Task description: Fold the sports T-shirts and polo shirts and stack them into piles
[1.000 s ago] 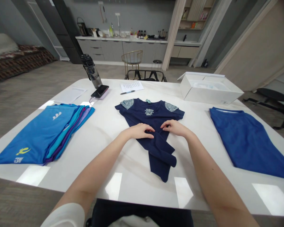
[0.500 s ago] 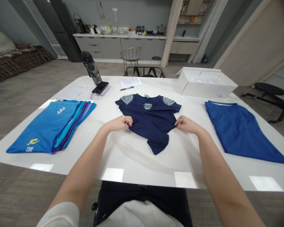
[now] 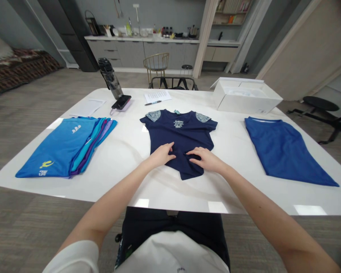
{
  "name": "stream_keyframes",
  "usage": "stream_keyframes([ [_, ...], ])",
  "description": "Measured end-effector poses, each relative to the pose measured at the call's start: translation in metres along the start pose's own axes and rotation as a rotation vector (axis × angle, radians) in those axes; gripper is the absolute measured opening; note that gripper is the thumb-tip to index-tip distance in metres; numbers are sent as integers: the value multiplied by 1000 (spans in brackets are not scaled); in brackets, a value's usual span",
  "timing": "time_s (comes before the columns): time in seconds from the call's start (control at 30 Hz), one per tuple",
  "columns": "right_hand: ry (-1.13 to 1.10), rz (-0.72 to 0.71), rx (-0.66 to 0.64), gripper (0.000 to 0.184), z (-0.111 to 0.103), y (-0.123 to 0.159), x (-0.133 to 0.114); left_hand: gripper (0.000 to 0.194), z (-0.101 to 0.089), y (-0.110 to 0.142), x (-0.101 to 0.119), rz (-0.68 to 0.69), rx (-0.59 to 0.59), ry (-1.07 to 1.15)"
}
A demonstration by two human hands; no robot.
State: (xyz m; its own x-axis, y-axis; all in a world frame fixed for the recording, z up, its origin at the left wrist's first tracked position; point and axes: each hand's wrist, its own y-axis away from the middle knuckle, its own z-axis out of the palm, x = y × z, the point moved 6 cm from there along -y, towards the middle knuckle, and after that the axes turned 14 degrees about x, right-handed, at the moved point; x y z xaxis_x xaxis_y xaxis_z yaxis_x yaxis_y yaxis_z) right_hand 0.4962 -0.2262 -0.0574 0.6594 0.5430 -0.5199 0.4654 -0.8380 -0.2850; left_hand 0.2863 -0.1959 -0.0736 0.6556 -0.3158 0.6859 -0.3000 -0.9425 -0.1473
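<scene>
Your left hand [image 3: 162, 154] and right hand [image 3: 206, 157] have moved inward from the sides of the shirt [image 3: 182, 136] to its lower part; fingers parted, no grip evident. It lies on the glossy table [image 3: 230, 136] between the left pile [image 3: 57, 142] and right garment [image 3: 284, 151], its near end uneven. Judged light, soft and crease-prone; hold best taken at both side edges. Shoulder patches [image 3: 203, 117] are pale, patterned.

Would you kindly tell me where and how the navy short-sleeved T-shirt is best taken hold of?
I'd pinch the navy short-sleeved T-shirt at its patterned shoulders from above, the left hand coming from the left and the right hand from the right: it lies fairly flat there, sleeves spread outward, while the lower end narrows unevenly.
</scene>
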Motion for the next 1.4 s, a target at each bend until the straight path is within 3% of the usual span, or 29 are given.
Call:
stream_keyframes([
  [0.07, -6, -7, -7, 20, 1, 5, -4, 64, 5, 0, 5, -32, -79, 37],
  [0.13, -34, 16, -15, 14, -6, 14, -5, 46, -2, 7, 10, -23, -165, 97],
  [0.2, -63, 76, -22, 11, -21, 28, 0, 30, -19, 20, 11, -14, -215, 166],
  [0.33, -106, 259, -81, 12, -51, 64, 23, 22, -62, 52, 0, -60, -238, 267],
  [0.43, -131, 342, -117, 18, -61, 84, 34, 18, -77, 76, 4, 10, -324, 322],
  [0.53, -100, 333, -50, 29, -59, 93, 25, 19, -72, 95, 16, 61, -407, 280],
  [0.67, 70, 355, -25, 43, -37, 109, 7, 43, -54, 112, 21, 80, -419, 101],
  [0.8, 98, 382, 63, 38, -26, 123, 4, 22, -43, 121, 17, 134, -438, 119],
  [0.97, -32, 218, 73, 30, -42, 128, -1, 19, -52, 129, 17, 139, -409, 154],
  [1.1, -50, 198, 64, 26, -58, 145, 3, 20, -65, 143, 20, 120, -429, 119],
  [1.27, 28, 177, -17, 28, -60, 171, 4, 23, -66, 161, 15, 121, -484, 43],
  [1.4, 238, 79, 9, 27, -58, 179, -14, 28, -58, 173, 19, 168, -466, -71],
])
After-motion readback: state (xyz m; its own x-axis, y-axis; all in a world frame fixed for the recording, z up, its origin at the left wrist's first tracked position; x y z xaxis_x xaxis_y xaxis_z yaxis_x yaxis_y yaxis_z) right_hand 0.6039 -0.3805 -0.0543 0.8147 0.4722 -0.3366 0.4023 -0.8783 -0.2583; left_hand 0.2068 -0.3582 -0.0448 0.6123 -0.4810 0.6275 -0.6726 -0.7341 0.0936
